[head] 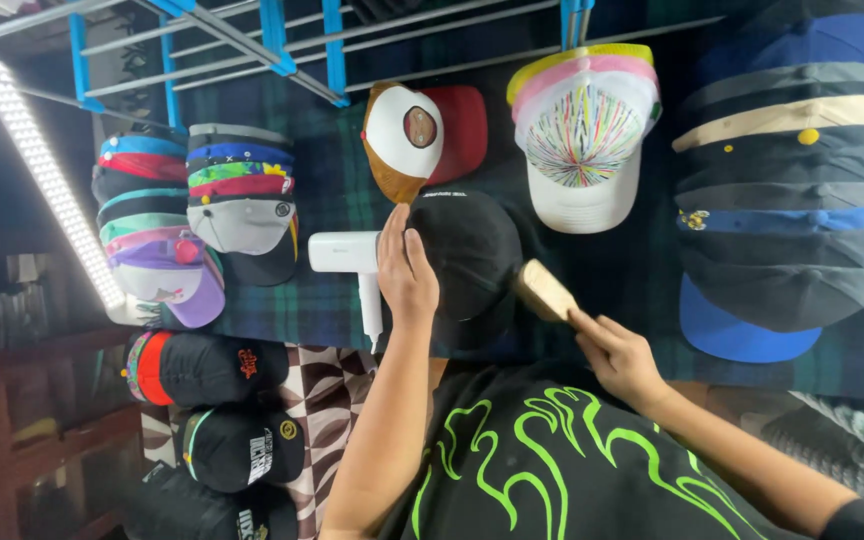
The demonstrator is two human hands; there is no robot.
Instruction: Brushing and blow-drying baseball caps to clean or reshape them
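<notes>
A black cap lies on a dark plaid cloth in front of me. My left hand rests flat on the cap's left side, fingers together and pointing away from me. My right hand grips the handle of a wooden brush, whose head touches the cap's right edge. A white handheld appliance with a downward handle lies just left of my left hand. My black shirt with green flame lines fills the bottom of the view.
Stacked caps stand at the left and the right. A white cap with colourful lines and a brown, white and red cap lie beyond. Black caps sit lower left, beside an LED strip and a blue rack.
</notes>
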